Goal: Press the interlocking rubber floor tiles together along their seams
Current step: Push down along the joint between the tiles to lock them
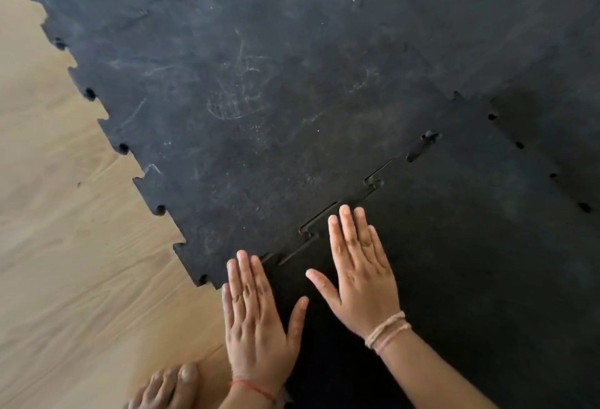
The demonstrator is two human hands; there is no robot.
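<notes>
Both hands are lying flat, grips wide and holding nothing: we are pressing our left hand [255, 321] and right hand [363, 274] on the near tile [470, 262] beside the seam [324, 223].

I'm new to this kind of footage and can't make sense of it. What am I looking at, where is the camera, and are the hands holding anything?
There is no machine here. One camera, worn on a person's head, looks down at their own two bare hands. The left hand and right hand lie flat, fingers spread, on a dark rubber tile. Just ahead of the fingertips runs a jigsaw-toothed seam, still showing gaps, joining it to a scuffed tile. Both rest on a wooden floor. Neither hand holds anything. A bare foot shows at the bottom.
</notes>
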